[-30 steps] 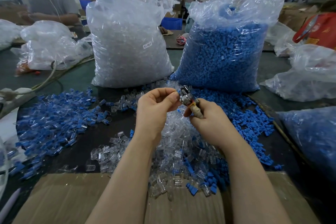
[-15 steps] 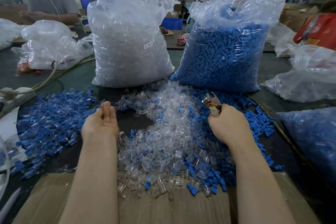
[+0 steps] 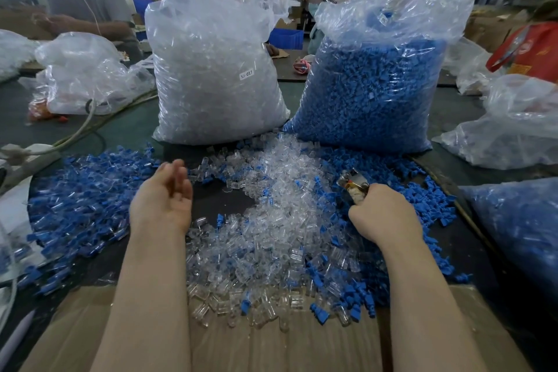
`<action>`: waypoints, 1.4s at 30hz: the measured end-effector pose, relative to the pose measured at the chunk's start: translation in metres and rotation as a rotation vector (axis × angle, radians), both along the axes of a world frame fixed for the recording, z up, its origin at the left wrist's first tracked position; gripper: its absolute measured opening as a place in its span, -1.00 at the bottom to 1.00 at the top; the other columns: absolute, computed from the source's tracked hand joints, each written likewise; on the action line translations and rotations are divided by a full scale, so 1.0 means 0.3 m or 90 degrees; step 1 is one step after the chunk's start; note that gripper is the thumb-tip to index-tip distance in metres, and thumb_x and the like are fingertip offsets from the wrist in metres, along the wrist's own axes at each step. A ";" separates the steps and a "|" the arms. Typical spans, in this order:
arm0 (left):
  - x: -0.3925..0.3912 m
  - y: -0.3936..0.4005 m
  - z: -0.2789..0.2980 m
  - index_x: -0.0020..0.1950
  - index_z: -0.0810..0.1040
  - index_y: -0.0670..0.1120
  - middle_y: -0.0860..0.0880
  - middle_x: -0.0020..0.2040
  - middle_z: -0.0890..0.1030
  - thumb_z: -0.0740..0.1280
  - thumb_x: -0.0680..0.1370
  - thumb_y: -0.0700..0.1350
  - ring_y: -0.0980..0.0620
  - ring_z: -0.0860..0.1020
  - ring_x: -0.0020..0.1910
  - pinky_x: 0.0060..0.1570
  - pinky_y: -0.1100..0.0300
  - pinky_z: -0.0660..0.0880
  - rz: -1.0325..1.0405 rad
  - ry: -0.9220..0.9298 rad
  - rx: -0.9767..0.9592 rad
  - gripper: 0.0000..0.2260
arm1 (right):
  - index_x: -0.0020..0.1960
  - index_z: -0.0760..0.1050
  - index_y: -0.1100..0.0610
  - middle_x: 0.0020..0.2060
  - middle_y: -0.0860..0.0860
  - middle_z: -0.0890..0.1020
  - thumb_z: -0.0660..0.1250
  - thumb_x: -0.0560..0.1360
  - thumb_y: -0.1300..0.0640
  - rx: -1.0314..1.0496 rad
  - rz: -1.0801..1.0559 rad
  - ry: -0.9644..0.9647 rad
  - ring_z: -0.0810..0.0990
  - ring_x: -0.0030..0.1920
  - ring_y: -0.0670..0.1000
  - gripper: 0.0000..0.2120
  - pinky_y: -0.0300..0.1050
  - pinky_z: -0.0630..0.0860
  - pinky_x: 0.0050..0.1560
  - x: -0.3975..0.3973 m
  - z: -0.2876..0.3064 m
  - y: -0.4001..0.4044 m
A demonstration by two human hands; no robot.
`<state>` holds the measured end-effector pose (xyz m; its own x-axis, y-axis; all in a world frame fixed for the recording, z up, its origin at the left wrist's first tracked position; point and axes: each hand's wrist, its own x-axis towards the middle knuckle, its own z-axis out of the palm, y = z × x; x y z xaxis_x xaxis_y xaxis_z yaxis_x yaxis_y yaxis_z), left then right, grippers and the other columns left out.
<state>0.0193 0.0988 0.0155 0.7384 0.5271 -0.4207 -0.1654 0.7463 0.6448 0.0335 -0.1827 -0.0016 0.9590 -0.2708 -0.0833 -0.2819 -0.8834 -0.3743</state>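
Observation:
My right hand (image 3: 383,216) grips a small metal tool (image 3: 352,183) with a wrapped handle, its jaws pointing up and left over the parts. My left hand (image 3: 164,198) hovers empty, palm turned inward, fingers relaxed, above the dark table between two heaps. A heap of clear plastic parts (image 3: 271,220) lies in the middle, mixed with loose blue caps (image 3: 389,172) on its right. To the left lies a spread of assembled blue-and-clear pieces (image 3: 81,199).
Two tall plastic bags stand behind: one of clear parts (image 3: 211,69), one of blue caps (image 3: 371,87). More bags sit at left (image 3: 87,75) and right (image 3: 513,124). Cardboard (image 3: 271,347) covers the near edge. A white cable (image 3: 45,148) runs at left. A person works at back left.
My hands were together at the tool a second ago. The left hand then swung out to the left pile and now has drawn slightly back, empty. The right hand lowered with the tool.

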 end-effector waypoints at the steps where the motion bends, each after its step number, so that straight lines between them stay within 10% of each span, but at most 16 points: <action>1: 0.004 -0.017 0.007 0.16 0.58 -0.09 0.00 -0.10 0.69 0.33 0.59 -0.22 0.19 0.61 -0.28 -0.29 0.33 0.53 -0.065 0.035 0.109 -0.84 | -0.21 0.31 0.09 -0.29 0.06 0.47 0.30 0.46 0.11 -0.006 0.006 0.006 0.44 -0.32 0.05 -0.82 -0.13 0.25 -0.41 0.000 -0.002 0.002; 6: 0.014 -0.134 -0.030 0.12 0.61 0.00 0.07 -0.01 0.64 0.36 0.58 -0.16 0.16 0.57 -0.08 -0.19 0.30 0.43 -0.313 0.142 0.719 -0.85 | -0.18 0.35 0.09 -0.28 0.06 0.50 0.32 0.46 0.11 -0.030 0.032 0.019 0.47 -0.32 0.05 -0.85 -0.15 0.26 -0.42 -0.002 -0.009 0.010; 12: 0.037 -0.183 -0.073 0.49 0.35 0.03 -0.13 0.45 0.33 0.16 0.62 -0.19 -0.17 0.39 0.34 0.30 -0.01 0.39 -0.523 0.296 1.126 -0.57 | -0.21 0.31 0.08 -0.28 0.04 0.47 0.32 0.48 0.09 -0.043 0.045 0.017 0.43 -0.32 0.04 -0.80 -0.14 0.22 -0.43 0.001 -0.009 0.020; 18: 0.026 -0.192 -0.060 0.08 0.52 0.02 0.03 -0.05 0.58 0.22 0.62 -0.13 0.09 0.54 -0.15 -0.25 0.21 0.44 -0.535 0.234 1.039 -0.89 | -0.20 0.28 0.08 -0.28 0.03 0.44 0.28 0.52 0.09 -0.028 0.052 0.006 0.43 -0.31 0.05 -0.79 -0.10 0.26 -0.39 0.006 -0.025 0.023; 25: 0.020 -0.183 -0.058 -0.14 0.51 0.00 0.05 -0.24 0.59 0.38 0.56 -0.10 0.13 0.53 -0.30 -0.36 0.24 0.36 -0.469 0.220 1.000 -0.90 | -0.08 0.33 0.08 -0.28 -0.01 0.40 0.30 0.49 0.07 -0.030 0.051 -0.020 0.44 -0.23 0.10 -0.85 -0.07 0.31 -0.30 0.005 -0.028 0.030; 35: 0.028 -0.195 -0.037 -0.03 0.61 -0.11 -0.06 -0.22 0.69 0.40 0.56 -0.17 0.06 0.65 -0.24 -0.09 0.10 0.64 -0.336 0.044 0.690 -0.97 | -0.05 0.44 0.07 -0.27 -0.01 0.48 0.34 0.49 0.02 0.047 0.025 -0.144 0.40 -0.29 0.06 -0.86 -0.07 0.29 -0.34 0.025 -0.033 0.023; 42: 0.021 -0.258 0.001 -0.07 0.67 -0.10 -0.02 -0.22 0.72 0.44 0.52 -0.22 0.05 0.68 -0.15 -0.09 0.24 0.61 -0.385 -0.027 0.562 -0.95 | -0.11 0.55 -0.01 -0.23 -0.08 0.62 0.42 0.47 0.04 0.329 0.065 -0.286 0.57 -0.18 0.00 -0.94 -0.04 0.51 -0.13 0.018 -0.002 0.039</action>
<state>0.0257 0.0214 0.0158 0.9839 0.1746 -0.0375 0.0408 -0.0156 0.9990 0.0390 -0.1709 -0.0022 0.9494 -0.2091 0.2342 0.0746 -0.5743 -0.8152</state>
